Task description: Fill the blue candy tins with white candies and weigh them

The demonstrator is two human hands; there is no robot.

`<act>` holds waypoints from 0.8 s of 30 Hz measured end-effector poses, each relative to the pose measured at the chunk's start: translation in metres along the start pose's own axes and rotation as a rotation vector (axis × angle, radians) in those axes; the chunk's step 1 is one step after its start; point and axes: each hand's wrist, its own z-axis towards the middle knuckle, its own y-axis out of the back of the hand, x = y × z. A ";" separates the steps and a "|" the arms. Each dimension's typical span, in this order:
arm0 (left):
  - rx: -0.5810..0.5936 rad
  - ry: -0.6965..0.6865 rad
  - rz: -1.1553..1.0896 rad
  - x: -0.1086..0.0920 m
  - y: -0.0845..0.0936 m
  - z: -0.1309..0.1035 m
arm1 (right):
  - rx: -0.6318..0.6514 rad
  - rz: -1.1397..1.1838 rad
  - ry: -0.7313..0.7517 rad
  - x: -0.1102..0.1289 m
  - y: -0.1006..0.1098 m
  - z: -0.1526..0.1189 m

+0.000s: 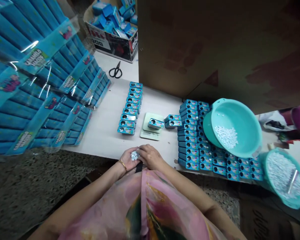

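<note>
Cupped palm up at the table's front edge, my left hand [128, 159] holds a small heap of pale blue candies [134, 155]. My right hand [150, 156] is beside it, its fingers bent together over the heap's right side; whether they pinch a candy is too small to tell. Just beyond my hands, a blue tin [156, 123] lies on a pale green scale [150, 134]. Two more tins [173, 123] are right of the scale. A column of tins [128, 117] stands to its left.
Packed rows of tins [192, 152] stand at the right, beside a turquoise basin [250, 123] and a tub of candies [285, 173]. Scissors [115, 71], a carton of blue boxes [112, 45] and wrapped blue packs [40, 83] are leftward. A large cardboard box [190, 50] stands behind.
</note>
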 end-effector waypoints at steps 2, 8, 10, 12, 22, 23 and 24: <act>0.010 0.023 -0.001 0.003 0.000 0.001 | 0.074 -0.053 -0.017 0.007 -0.005 0.006; -0.048 0.059 0.049 0.007 0.004 -0.006 | 0.171 -0.073 -0.010 0.005 -0.009 0.002; -0.055 0.059 0.052 0.007 0.006 -0.006 | 0.189 -0.078 -0.002 0.006 -0.011 0.001; -0.057 0.060 0.053 0.008 0.007 -0.005 | 0.205 -0.089 0.005 0.006 -0.012 0.002; -0.054 0.076 -0.010 0.009 0.001 -0.001 | 0.034 0.111 0.001 0.001 -0.009 -0.003; -0.031 0.081 -0.034 0.009 -0.002 0.000 | 0.004 0.142 -0.011 0.000 -0.008 -0.003; -0.016 0.081 -0.049 0.009 -0.005 0.001 | -0.025 0.171 -0.023 -0.001 -0.006 -0.003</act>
